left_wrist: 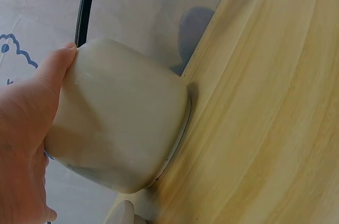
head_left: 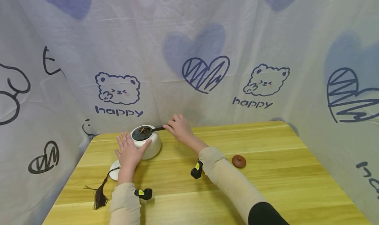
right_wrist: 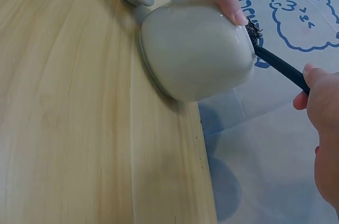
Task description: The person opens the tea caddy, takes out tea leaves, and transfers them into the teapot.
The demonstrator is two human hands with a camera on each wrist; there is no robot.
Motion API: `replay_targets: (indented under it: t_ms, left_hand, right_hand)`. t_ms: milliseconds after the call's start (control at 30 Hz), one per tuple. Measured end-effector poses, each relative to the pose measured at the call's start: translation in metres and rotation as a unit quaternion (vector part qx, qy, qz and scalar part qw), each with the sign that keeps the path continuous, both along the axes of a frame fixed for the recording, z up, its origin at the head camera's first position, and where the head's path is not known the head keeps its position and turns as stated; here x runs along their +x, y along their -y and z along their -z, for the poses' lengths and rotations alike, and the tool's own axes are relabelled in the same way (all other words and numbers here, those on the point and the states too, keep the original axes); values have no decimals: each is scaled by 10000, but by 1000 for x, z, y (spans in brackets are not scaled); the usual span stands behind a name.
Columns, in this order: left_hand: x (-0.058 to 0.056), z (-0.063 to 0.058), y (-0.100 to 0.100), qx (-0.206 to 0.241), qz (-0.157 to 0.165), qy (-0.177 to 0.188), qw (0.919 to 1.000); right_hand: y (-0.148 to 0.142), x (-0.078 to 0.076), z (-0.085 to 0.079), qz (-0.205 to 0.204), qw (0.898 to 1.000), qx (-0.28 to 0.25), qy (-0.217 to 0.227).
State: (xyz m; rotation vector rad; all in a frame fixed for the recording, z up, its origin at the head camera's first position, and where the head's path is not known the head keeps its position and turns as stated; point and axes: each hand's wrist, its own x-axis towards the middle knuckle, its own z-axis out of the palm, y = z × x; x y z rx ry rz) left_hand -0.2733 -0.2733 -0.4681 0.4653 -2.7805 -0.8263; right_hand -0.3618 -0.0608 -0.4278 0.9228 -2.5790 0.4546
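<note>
A white ceramic jar (head_left: 154, 149) stands at the table's back left, its mouth facing up. My left hand (head_left: 130, 152) holds it from the near left, thumb along the rim and fingers spread on the far side of the thumb. My right hand (head_left: 180, 130) pinches the handle of a slim black tea scoop (head_left: 158, 128) that slants into the jar's mouth from the right. Dark dried tea leaves (head_left: 145, 131) show at the scoop's inner end. The right wrist view shows these leaves (right_wrist: 253, 32) at the rim; the jar wall hides the rest.
A white lid (head_left: 114, 174) with a dark tassel (head_left: 101, 197) lies left of my left wrist. A small reddish-brown lid (head_left: 239, 161) sits on the wooden table (head_left: 275, 182) right of my right forearm. A printed cloth (head_left: 165, 100) hangs close behind the jar.
</note>
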Motion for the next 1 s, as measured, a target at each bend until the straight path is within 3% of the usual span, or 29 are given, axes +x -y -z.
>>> replay_targets:
  t_ms: [500, 1000]
  left_hand:
    - [1, -1, 1, -79, -44, -22, 10000]
    - [7, -2, -4, -55, -97, -147, 9998]
  right_hand:
    - [-3, 2, -10, -118, 9990, -407, -174]
    - [-33, 12, -27, -366, 9951, -901, -175]
